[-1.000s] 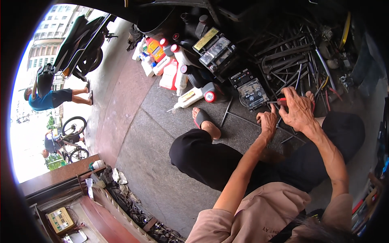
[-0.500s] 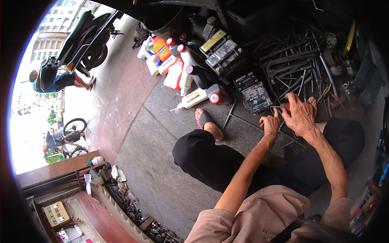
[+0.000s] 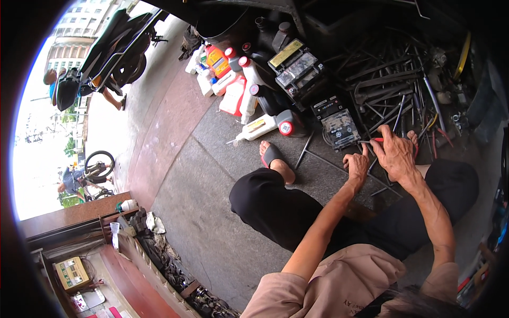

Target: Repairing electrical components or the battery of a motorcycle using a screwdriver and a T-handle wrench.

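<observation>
Gripping a slim red-handled tool (image 3: 378,140), the fingers of the right hand (image 3: 395,155) close around its handle, just to the right of a dusty black battery (image 3: 340,126) on the floor (image 3: 209,204). The tool's thin shaft points left toward the battery's near corner; whether it touches cannot be told. Beside it, the left hand (image 3: 357,165) has its index finger stretched up toward the shaft and the others curled; whether they hold anything cannot be told.

Behind the battery stands a larger battery (image 3: 298,71), with a heap of metal tools (image 3: 389,95) to the right. Left of the batteries, a white nozzle bottle (image 3: 260,127) lies on its side near a cluster of red and white containers (image 3: 233,95). A T-shaped metal bar (image 3: 322,158) lies on the floor between the sandalled left foot (image 3: 274,157) and the left hand.
</observation>
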Available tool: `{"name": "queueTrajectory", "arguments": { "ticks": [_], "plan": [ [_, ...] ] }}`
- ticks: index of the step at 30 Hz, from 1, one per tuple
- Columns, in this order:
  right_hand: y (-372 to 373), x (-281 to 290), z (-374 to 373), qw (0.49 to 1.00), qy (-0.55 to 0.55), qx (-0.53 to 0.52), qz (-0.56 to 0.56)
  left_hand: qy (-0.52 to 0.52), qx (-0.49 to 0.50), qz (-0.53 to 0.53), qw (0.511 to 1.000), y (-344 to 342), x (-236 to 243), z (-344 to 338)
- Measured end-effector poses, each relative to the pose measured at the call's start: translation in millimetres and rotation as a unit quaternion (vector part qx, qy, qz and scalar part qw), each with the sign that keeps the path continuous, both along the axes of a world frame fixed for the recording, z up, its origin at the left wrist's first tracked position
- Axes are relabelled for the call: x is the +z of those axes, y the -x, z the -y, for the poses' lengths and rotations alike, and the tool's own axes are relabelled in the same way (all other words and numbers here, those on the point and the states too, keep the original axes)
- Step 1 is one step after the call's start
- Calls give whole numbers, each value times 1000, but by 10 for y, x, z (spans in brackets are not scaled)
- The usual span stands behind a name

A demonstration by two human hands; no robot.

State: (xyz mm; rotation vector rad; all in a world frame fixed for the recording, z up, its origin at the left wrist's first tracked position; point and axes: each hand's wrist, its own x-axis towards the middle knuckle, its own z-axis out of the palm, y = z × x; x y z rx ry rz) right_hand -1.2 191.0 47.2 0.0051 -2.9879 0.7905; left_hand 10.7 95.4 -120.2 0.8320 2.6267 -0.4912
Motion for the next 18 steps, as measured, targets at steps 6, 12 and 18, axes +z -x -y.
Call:
{"name": "queueTrajectory", "arguments": {
  "ticks": [6,12,18],
  "plan": [
    [-2,37,7,998,-28,-4,-54,-3,1,22,1000,-9,-137,-5],
    [76,43,-22,997,-39,-21,70,-33,19,51,998,76,-201,45],
    [40,-31,-55,999,-36,-17,14,-55,19,68,996,69,-309,41]
  ]
}}
